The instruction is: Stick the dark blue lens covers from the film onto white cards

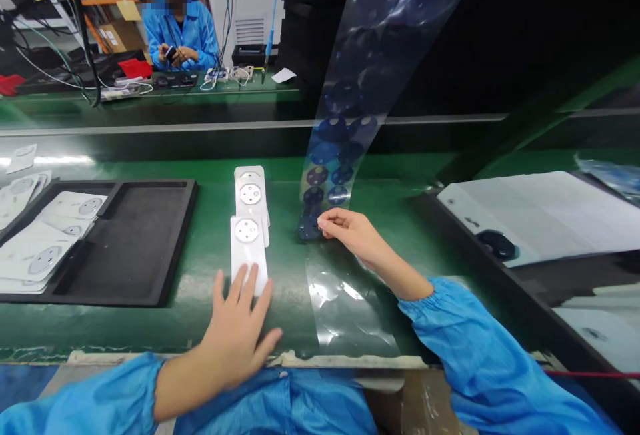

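Observation:
My left hand point(240, 328) lies open with fingers spread. Its fingertips rest on the lower part of a white card point(251, 258) bearing a round socket-like face. Partly under that card, a second white card point(259, 212) with a similar round face lies farther back. My right hand point(350, 232) is closed in a pinch at the edge of a dark blue round sticker point(309, 225). That sticker is at the near end of a clear strip point(345, 98) carrying rows of dark blue discs, which hangs down from above. Bare clear film point(345, 308) continues along the bench toward me.
On the left, a black tray point(127, 242) holds white cards point(37, 248); more lie beyond it. At right, another black tray point(480, 302) carries white sheets point(540, 212) and a dark blue piece point(497, 245). A co-worker point(180, 28) in blue sits across the bench, holding a small dark object.

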A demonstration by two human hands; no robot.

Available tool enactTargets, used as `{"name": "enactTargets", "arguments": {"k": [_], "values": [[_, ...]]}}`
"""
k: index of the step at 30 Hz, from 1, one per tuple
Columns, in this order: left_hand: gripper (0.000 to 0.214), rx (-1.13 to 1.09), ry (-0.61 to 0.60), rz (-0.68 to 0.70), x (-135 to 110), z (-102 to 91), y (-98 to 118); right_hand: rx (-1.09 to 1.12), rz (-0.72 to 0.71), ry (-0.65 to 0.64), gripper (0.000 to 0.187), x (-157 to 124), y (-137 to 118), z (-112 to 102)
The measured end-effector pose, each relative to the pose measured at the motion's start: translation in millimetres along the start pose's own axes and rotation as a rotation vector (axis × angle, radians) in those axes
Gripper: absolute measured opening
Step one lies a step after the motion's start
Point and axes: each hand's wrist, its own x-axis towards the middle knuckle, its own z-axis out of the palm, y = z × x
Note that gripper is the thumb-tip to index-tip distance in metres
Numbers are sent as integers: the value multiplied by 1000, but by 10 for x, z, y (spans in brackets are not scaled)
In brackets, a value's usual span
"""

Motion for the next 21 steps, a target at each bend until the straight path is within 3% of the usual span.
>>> {"name": "enactTargets", "arguments": {"k": [3,6,11,15,21], "values": [[65,33,-5,227,-296,-100,107,95,44,-24,43,-66,-15,131],[66,25,24,403,-342,-130,106,173,119,-107,39,-172,-60,340],[79,60,19,490,-250,-18,-32,124,279,-396,28,-278,-148,708],[94,44,25,535,-245,39,-58,66,356,-502,24,-264,-124,818],[41,81,116,494,-221,43,-51,-39,426,-485,25,-365,-89,779]]}}
